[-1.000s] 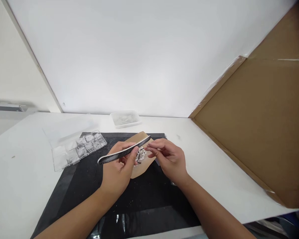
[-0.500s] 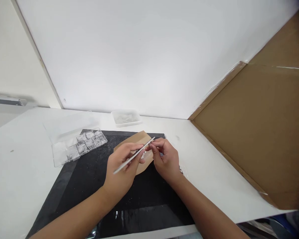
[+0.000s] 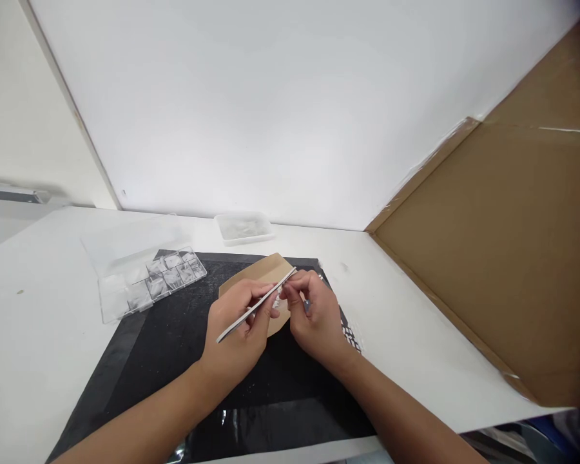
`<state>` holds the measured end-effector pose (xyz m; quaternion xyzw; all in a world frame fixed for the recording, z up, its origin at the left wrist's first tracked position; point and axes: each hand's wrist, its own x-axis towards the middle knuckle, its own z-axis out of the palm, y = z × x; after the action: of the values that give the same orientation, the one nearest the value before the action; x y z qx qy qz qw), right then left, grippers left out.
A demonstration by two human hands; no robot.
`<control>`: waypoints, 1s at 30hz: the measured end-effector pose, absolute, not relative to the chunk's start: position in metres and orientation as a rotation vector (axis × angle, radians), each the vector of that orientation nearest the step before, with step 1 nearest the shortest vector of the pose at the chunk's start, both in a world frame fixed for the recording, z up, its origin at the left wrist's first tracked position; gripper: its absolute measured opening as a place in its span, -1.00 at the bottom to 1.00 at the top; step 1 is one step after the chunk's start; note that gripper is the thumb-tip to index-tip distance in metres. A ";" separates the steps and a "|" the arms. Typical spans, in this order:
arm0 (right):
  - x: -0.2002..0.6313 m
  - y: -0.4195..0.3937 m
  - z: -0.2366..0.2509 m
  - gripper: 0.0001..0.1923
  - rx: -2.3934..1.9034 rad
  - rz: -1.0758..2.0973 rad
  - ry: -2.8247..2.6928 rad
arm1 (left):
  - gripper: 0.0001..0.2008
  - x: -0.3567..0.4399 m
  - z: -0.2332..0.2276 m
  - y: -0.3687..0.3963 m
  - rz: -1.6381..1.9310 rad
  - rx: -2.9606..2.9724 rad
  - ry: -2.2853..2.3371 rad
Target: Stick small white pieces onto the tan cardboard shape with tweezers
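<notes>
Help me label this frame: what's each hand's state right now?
Left hand: closed, holding the long thin strip.
Right hand: pinched shut near the strip's far end; whether it holds anything can't be told.

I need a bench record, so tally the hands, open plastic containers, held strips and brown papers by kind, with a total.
Hands: 2 (left hand, right hand)
Open plastic containers: 2 (compartment box, shallow tub)
Held strips: 1 (thin strip, in the left hand)
Brown papers: 1 (brown paper, beneath the hands)
Total: 6
</notes>
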<state>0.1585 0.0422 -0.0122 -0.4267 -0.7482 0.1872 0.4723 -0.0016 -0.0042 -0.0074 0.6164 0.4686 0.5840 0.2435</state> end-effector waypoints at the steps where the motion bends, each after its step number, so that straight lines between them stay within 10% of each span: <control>1: 0.158 0.042 -0.012 -0.83 -1.045 0.460 -1.818 | -0.87 -0.002 -0.007 -0.004 1.593 1.690 1.276; 30: 0.151 0.036 -0.004 -0.82 -1.047 0.326 -1.800 | -0.90 0.000 -0.006 -0.004 1.563 1.729 1.405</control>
<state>0.1515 0.0364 -0.0040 -0.4319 -0.7423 0.1344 0.4944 0.0004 -0.0036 -0.0061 0.6215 0.5050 0.5616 0.2084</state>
